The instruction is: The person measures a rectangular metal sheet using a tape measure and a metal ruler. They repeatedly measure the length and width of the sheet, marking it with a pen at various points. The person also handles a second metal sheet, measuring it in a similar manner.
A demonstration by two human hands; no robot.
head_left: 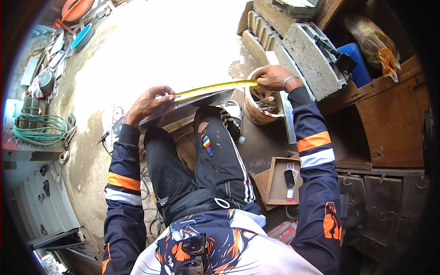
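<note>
A yellow tape measure blade is stretched between my two hands, bowing slightly upward. My left hand pinches its left end between thumb and fingers, beside a flat grey metal piece lying in front of my knees. My right hand is closed on the blade's other end, above the rim of a white bucket. Whether a tape case sits inside that fist is hidden. A pale flat strip leans upright beside the bucket, partly behind my right forearm.
Concrete blocks are stacked at the far right, near a blue container. An open cardboard box with small items lies right of my leg. A coiled green hose and a blue basin are at the left.
</note>
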